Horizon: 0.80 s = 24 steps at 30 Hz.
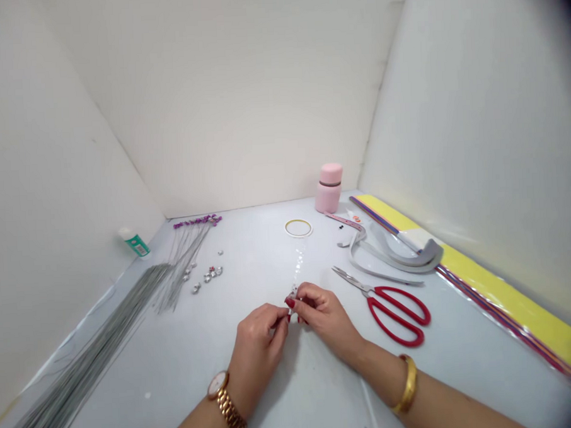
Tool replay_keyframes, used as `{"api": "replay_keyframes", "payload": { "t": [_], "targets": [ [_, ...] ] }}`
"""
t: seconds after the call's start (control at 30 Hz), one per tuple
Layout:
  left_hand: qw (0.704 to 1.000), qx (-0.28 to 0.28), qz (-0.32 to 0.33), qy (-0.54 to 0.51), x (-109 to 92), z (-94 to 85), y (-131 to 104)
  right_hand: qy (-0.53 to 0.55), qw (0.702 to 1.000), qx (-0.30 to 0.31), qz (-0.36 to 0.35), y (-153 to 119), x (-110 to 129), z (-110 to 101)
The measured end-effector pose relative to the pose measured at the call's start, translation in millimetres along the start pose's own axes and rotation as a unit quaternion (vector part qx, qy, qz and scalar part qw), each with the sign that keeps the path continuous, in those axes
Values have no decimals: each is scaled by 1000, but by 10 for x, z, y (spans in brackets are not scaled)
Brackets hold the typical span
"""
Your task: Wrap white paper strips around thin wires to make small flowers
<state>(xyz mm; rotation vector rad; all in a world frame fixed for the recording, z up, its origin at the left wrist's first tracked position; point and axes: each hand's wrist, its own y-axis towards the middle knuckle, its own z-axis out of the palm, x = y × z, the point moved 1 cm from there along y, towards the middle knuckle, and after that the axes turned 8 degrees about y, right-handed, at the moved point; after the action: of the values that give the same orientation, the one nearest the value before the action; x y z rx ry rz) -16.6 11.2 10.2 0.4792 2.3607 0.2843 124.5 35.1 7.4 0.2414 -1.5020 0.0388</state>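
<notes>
My left hand (260, 335) and my right hand (328, 318) meet near the middle of the table, fingertips almost touching. Both are closed in a pinch. Between the fingertips shows a small shiny silver-white piece (293, 292), mostly hidden by the fingers; its kind is too small to make out. Just beyond it, a line of small glossy white bits (299, 261) runs away along the table toward a white-and-yellow ring (298, 228). Red-handled scissors (381, 304) lie to the right of my right hand, blades pointing away to the left.
On the left lie a bundle of thin grey wires (106, 342), purple-tipped stems (196, 223), several small silver balls (207, 277) and a green-and-white tube (135, 241). Right are a pink bottle (329, 190), a curled grey strip (391, 256) and yellow sheets (487, 281). White walls enclose the table.
</notes>
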Motion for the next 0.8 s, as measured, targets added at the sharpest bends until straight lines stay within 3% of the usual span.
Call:
{"api": "replay_keyframes", "payload": {
  "t": [0.13,0.27,0.43,0.63,0.8],
  "targets": [
    [998,36,-22,-41,3,7,12,25,1000,5,3,5,-7,-2],
    [981,88,-92,-146,14,41,26,78,995,12,69,13,-67,4],
    [972,88,-133,-173,13,55,24,18,995,24,92,9,-106,-5],
    [992,37,-80,-93,-23,14,-1,-73,996,4,44,-11,-40,5],
    [998,32,-25,-50,-35,-7,-10,-110,994,7,12,-27,-2,18]
  ]
}}
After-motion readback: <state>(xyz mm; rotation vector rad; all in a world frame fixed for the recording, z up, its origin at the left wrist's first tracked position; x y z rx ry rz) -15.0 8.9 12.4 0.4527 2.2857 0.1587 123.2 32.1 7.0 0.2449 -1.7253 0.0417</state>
